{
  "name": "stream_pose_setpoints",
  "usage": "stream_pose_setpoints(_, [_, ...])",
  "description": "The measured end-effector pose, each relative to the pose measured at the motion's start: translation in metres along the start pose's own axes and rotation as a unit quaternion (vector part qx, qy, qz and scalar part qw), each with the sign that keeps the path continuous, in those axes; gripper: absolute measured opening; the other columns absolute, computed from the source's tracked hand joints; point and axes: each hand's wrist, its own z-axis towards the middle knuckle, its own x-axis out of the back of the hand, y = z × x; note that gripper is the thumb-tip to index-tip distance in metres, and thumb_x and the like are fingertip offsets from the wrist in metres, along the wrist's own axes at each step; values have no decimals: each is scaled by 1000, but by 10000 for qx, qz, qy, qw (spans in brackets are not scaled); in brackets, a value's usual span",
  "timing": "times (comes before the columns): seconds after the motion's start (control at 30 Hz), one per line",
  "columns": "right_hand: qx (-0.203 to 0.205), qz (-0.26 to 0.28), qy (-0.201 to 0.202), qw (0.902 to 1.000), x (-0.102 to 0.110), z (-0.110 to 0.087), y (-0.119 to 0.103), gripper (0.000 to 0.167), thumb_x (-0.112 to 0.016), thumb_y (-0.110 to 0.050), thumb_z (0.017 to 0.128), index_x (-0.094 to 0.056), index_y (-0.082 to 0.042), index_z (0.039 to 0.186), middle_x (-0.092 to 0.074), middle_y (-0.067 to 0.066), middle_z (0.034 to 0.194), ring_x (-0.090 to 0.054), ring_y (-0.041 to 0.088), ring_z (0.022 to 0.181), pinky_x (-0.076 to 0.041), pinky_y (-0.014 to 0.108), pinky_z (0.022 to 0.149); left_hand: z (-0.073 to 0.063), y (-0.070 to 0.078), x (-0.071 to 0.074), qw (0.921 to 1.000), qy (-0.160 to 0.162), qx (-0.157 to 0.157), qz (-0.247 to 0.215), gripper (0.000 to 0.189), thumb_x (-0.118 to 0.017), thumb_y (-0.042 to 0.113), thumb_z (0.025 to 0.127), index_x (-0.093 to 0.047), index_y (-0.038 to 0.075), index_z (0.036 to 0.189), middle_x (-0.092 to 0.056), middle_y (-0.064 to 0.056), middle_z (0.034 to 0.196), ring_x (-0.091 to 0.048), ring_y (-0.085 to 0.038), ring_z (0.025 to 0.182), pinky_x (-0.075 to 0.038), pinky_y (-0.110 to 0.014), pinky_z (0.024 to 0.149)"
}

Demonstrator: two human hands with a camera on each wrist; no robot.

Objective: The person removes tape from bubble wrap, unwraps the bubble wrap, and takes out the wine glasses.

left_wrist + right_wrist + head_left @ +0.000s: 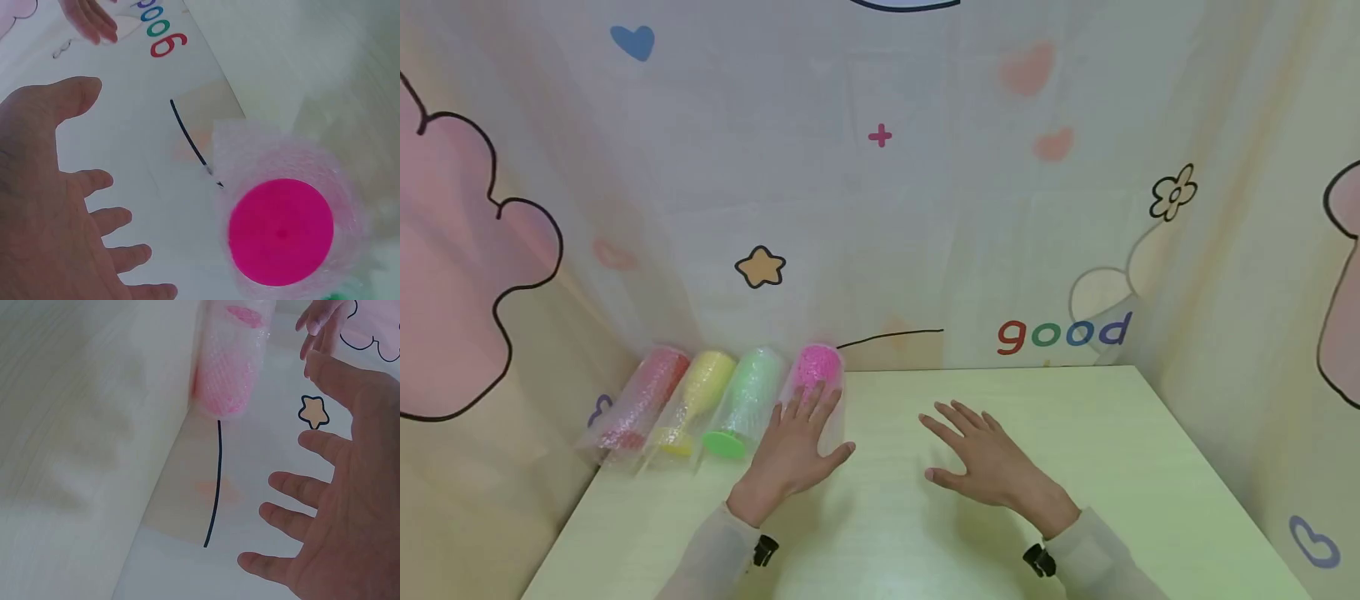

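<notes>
Sleeves, head view: pale left sleeve (711, 550) and right sleeve (1101, 554) enter at the bottom edge, a small black device (765, 550) beside the left cuff.
Left hand, head view: left hand (793, 454) at lower centre-left, grip wide, fingers spread, overlapping the pink bundle (817, 362) from this angle.
Right hand, head view: right hand (992, 462) at lower centre-right over the tabletop (887, 533), grip wide.
Wrapped bundles, head view: red bundle (651, 396), yellow bundle (703, 387), green bundle (752, 383) and the pink one stand in a row, left of centre, in clear wrap.
Backdrop, head view: printed cloth (880, 208), "good" at right.
Left wrist view: left hand fills the left side, fingers splayed; pink disc (281, 231), the bundle's end, shows lower right, apart from them. Right hand at upper left.
Right wrist view: right hand at right, fingers well parted; pink bundle at top centre, apart from it. Left hand at upper right, near a printed star (314, 412).
</notes>
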Motion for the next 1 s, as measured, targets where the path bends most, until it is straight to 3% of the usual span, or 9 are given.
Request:
stream_pose_setpoints(0.3, [4,39,-106,9999,-6,-3,-1,74,-56,-60,91,-31,-30,154,-31,5,161,-25,34,150,-24,65,116,9,-21,-8,9991,-27,289,-320,85,-56,57,92,-22,14,158,-16,-14,165,-14,-42,151,-21,-68,116])
stream_pose_setpoints(1.0, [30,128,-358,9993,-16,-7,-4,73,-57,-58,92,-33,-29,154,-32,7,161,-25,33,150,-24,67,115,25,-42,-37,9939,-213,929,-564,91,-65,52,87,-22,14,157,-11,-15,166,-14,-48,149,-20,-67,116])
